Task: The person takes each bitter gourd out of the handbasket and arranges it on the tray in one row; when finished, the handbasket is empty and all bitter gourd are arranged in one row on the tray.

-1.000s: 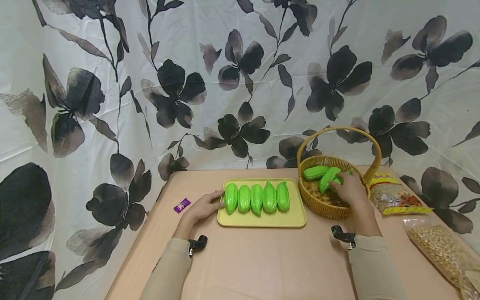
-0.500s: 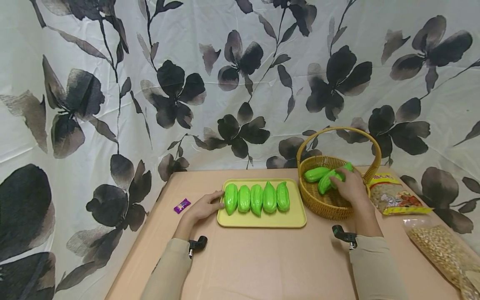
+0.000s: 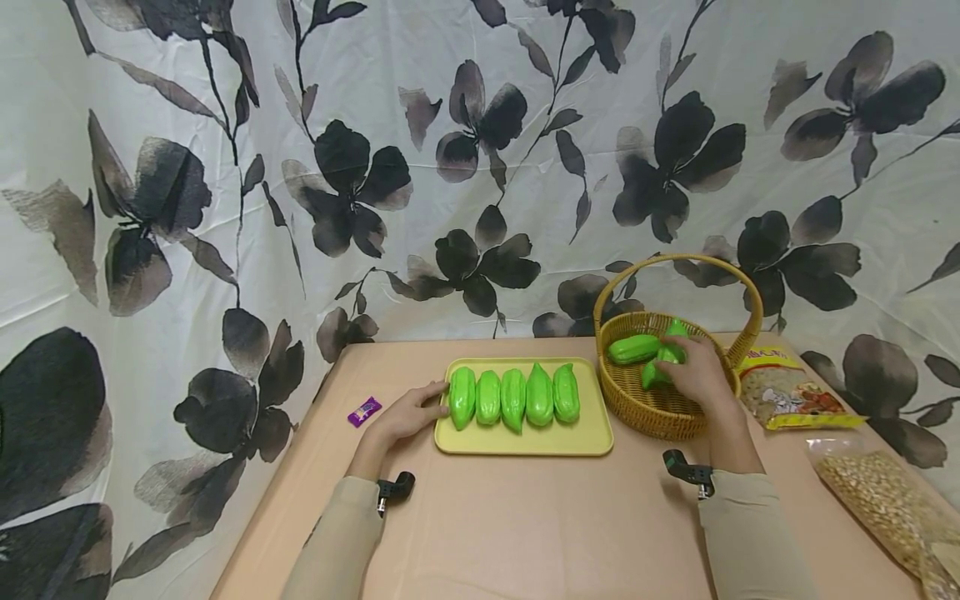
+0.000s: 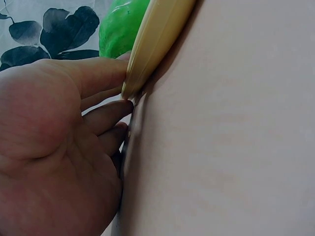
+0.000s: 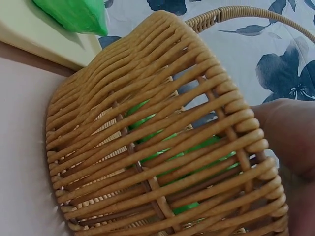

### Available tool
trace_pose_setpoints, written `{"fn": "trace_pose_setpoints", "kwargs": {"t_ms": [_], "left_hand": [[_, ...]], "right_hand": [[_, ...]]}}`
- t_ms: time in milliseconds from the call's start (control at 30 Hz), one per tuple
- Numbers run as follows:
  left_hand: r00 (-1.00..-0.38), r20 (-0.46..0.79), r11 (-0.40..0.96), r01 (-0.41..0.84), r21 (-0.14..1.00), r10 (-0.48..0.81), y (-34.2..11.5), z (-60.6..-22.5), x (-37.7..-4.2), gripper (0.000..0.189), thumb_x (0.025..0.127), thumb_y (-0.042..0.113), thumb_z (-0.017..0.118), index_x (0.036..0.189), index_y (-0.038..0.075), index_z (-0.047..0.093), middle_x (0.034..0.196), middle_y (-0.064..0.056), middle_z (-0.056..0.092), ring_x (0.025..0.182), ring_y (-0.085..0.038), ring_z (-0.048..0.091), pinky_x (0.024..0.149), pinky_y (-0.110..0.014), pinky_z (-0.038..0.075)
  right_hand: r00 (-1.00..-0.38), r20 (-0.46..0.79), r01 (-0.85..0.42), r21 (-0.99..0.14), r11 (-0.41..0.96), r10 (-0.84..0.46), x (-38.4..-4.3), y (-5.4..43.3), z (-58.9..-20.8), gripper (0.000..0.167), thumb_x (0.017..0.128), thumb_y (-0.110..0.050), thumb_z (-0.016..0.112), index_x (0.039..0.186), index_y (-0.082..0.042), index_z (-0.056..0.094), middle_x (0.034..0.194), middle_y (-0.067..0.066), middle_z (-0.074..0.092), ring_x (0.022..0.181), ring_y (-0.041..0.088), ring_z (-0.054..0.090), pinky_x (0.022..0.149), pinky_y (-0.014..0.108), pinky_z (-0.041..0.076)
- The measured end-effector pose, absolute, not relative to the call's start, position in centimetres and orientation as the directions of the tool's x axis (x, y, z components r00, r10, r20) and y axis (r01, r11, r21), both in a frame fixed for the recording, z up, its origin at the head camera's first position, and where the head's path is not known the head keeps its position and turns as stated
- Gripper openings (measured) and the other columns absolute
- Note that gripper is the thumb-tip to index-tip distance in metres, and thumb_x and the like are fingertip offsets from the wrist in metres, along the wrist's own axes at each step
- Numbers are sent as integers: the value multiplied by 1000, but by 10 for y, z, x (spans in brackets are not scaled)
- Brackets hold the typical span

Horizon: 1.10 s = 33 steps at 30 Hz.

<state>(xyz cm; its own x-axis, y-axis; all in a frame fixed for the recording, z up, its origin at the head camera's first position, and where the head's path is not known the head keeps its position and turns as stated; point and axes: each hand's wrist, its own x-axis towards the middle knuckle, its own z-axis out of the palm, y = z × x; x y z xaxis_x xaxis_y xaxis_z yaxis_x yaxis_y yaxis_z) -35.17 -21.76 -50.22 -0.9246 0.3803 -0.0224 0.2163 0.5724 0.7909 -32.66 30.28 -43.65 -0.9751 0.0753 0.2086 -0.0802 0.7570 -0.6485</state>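
Observation:
My left hand [image 3: 405,415] rests at the left end of the pale yellow tray [image 3: 525,443]. Its thumb and forefinger touch the rim, and the other fingers lie low beside it in the left wrist view. A row of several green bitter gourds [image 3: 513,400] lies side by side on that tray. To the right, my right hand [image 3: 699,371] reaches into the wicker basket [image 3: 637,408] and grips a green bitter gourd [image 3: 671,354], partly covered by its fingers. Another gourd [image 3: 633,348] lies at the basket's left. In the right wrist view, the basket's weave hides most of the contents.
A small purple-wrapped sweet [image 3: 364,412] lies left of the tray. Right of the basket stand a yellow-labelled packet [image 3: 797,392] and a clear bag of pale kernels [image 3: 885,500]. The basket's tall handle [image 3: 678,258] arches over it. Flowered cloth hangs behind the table.
Inside the basket, my right hand has shifted and turned the gourd; it first rose toward the right, then swung back left and more upright. The left hand and tray have stayed put.

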Motion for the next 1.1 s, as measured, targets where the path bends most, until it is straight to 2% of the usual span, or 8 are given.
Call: {"fn": "trace_pose_setpoints", "kwargs": {"t_ms": [300,533,633,733,800,867,1100], "left_hand": [[-924,-22,570,216,793,381,-218,-502,-352,63,102,30,66,158,11,45,169,-16,33,160,-37,19,132,-54,14],[-925,-24,570,213,794,379,-218,-502,-351,63,102,30,66,158,11,45,169,-16,33,160,-37,19,132,-53,14],[-927,-27,570,208,795,375,-218,-502,-351,63,102,30,66,158,12,45,169,-16,32,160,-37,19,132,-54,13],[-928,-31,572,203,795,372,-219,-502,-350,63,102,31,66,159,12,45,169,-16,32,160,-37,18,132,-54,13],[-928,-34,575,202,793,372,-219,-502,-350,63,102,31,67,159,12,45,169,-16,32,161,-37,18,132,-53,13],[-924,-25,566,212,796,381,-219,-502,-350,63,102,30,67,158,10,45,169,-17,32,160,-37,19,132,-53,13],[-913,4,536,242,809,407,-218,-500,-348,63,102,27,67,157,5,45,167,-19,35,160,-40,19,132,-54,13]], "right_hand": [[-979,202,-123,-708,696,33,-325,299,-431,65,99,-13,67,157,1,41,155,46,23,141,64,26,107,78,34],[-978,205,-123,-734,668,45,-325,294,-425,68,101,-23,67,160,-6,38,159,41,25,139,57,31,99,68,42],[-976,213,-129,-751,648,52,-323,290,-422,70,101,-27,69,159,-4,38,161,37,28,136,53,38,96,60,46],[-973,226,-151,-774,615,45,-322,288,-419,69,100,-28,71,157,-4,40,154,32,39,120,43,50,86,45,51],[-972,231,-161,-790,591,44,-321,286,-417,68,99,-29,73,155,-4,42,147,29,45,108,35,51,76,34,50],[-971,235,-174,-805,567,36,-320,285,-416,68,99,-30,74,155,-5,43,142,28,47,102,29,51,70,28,52],[-971,240,-214,-853,476,-7,-316,278,-407,68,101,-36,70,156,-7,41,146,25,43,99,18,59,72,35,63]]}}
